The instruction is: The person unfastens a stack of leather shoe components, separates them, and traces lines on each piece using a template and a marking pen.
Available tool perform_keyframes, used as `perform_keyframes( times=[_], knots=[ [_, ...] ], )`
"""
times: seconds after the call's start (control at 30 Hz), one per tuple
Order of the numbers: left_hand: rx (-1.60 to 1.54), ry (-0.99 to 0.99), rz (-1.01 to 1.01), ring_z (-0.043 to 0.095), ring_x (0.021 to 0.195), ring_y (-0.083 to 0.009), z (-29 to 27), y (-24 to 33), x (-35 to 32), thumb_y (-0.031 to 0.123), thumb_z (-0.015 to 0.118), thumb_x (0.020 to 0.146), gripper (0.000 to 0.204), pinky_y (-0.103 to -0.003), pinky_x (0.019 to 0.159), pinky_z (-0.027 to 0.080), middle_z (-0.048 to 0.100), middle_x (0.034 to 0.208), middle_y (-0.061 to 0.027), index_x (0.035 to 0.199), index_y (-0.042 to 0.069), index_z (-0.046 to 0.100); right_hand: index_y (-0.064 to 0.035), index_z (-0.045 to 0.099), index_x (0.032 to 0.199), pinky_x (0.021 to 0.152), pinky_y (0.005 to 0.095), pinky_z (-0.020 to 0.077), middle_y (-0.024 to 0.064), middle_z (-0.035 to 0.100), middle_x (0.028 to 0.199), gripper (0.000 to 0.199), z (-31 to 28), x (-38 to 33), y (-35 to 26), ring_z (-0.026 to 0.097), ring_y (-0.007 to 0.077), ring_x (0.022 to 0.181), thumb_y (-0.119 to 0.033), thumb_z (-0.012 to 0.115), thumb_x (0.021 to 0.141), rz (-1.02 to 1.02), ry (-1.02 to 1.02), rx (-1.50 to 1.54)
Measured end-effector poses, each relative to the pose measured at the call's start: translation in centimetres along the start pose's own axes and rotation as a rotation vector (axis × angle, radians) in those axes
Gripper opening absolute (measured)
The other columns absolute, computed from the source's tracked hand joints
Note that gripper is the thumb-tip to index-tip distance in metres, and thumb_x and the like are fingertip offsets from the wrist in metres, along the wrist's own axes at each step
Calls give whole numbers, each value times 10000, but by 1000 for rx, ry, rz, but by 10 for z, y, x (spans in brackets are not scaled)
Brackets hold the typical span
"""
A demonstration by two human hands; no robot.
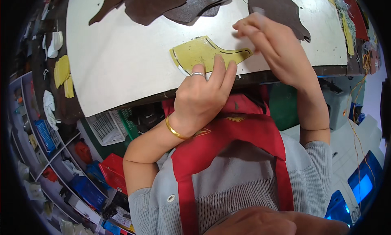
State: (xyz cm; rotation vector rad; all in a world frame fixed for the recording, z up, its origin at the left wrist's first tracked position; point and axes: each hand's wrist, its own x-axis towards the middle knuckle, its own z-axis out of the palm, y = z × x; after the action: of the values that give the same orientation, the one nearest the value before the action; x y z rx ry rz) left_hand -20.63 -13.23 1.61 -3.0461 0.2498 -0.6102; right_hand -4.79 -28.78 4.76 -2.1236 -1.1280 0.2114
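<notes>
Your left hand (201, 98) lies with its fingers flat and together on the near end of the yellow pattern template (205, 53), pressing it down on the white tabletop (122, 51) right at the near edge; the hand is not closed round anything, and it wears a silver ring (198, 74) on one finger and a gold bangle (175, 131) at the wrist. The template is a curved, flat piece with dark slots cut along its rim, and it lies close to the middle of the near edge, with a sliver of white sheet (183, 70) showing under its near left corner. Your right hand (277, 47) hovers over the template's narrow right tip, fingers curled in toward the thumb; whether they pinch something small you cannot tell from this view. Just beyond that hand a piece of dark brown leather (281, 6) lies toward the far right of the tabletop, and more brown leather scraps (163, 4) are heaped along the far edge. Yellow strips (347, 29) lie at the right edge. You wear a red apron (240, 137) over a grey knit top (228, 186)
</notes>
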Motion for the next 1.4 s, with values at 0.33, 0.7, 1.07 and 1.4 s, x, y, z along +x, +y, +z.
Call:
perform_keyframes(
  times=[0.33, 0.7, 1.07, 1.4],
  knots=[
    [-243, 246, -39, 652, 1059, -347, 16, -69, 21, 78, 744, 809, 353, -435, 912, 543, 678, 1135, -144, 1149, 31, 661, 8, 732, 982, 787, 275, 567, 67, 752, 864, 129, -30, -16, 22, 720, 118, 869, -103, 713, 919, 335, 21, 447],
    [-384, 15, -10, 636, 912, -279, -6, -53, -29, 50, 687, 808, 236, -386, 772, 518, 651, 1018, -99, 1042, 26, 670, -18, 738, 1032, 684, 231, 507, 24, 695, 839, 144, -18, -19, 10, 628, 75, 759, -144, 693, 978, 324, 132, 357],
    [-465, 190, -164, 698, 984, -313, 4, -47, -46, -21, 796, 765, 272, -388, 797, 594, 711, 1028, -117, 1022, 28, 721, -45, 735, 1005, 637, 344, 535, 123, 717, 778, 179, 29, 1, -2, 707, 273, 685, -205, 697, 934, 117, -209, 95],
    [-238, -53, -100, 648, 946, -256, -14, -41, -25, 25, 681, 769, 401, -338, 741, 582, 679, 1072, -66, 1165, 75, 719, -37, 764, 1006, 701, 338, 547, 133, 740, 840, 209, 7, -3, 15, 724, 257, 758, -204, 738, 882, 234, -149, 124]
  ],
)
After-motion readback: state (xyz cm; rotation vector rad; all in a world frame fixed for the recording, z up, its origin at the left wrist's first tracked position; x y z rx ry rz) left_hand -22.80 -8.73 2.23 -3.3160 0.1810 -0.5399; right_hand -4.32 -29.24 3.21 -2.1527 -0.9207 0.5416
